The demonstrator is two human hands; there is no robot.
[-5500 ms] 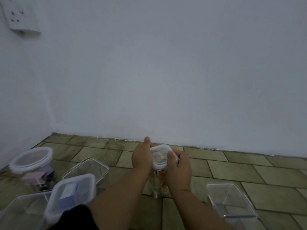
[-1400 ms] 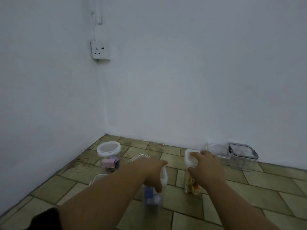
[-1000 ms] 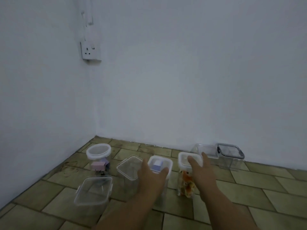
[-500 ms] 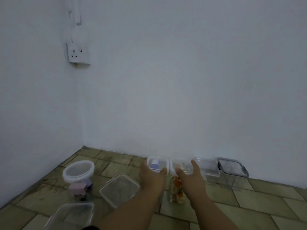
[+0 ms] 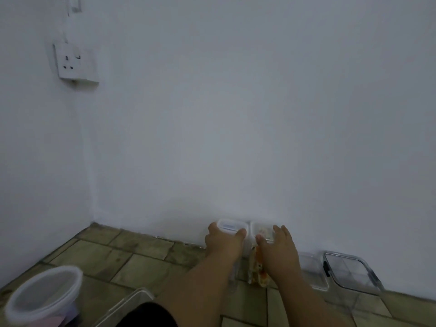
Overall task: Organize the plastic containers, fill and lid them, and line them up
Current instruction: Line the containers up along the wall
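Observation:
Two tall clear containers with white lids stand side by side against the wall. My left hand [image 5: 224, 243] grips the left container [image 5: 230, 227], which holds something blue. My right hand [image 5: 277, 249] grips the right container [image 5: 260, 230], which holds orange and yellow pieces [image 5: 258, 271]. To their right sit a low clear lidded container [image 5: 313, 274] and a clear container with a dark-rimmed lid [image 5: 351, 272], both along the wall.
A round white-lidded jar [image 5: 44, 296] with pink contents stands at the lower left. A clear container's edge [image 5: 132, 303] shows at the bottom by my dark sleeve. The floor is tiled; a wall socket [image 5: 75, 63] is on the left wall.
Both hands have pushed the two tall containers forward until they stand at the wall, beside the low containers. The view has moved closer and tilted up.

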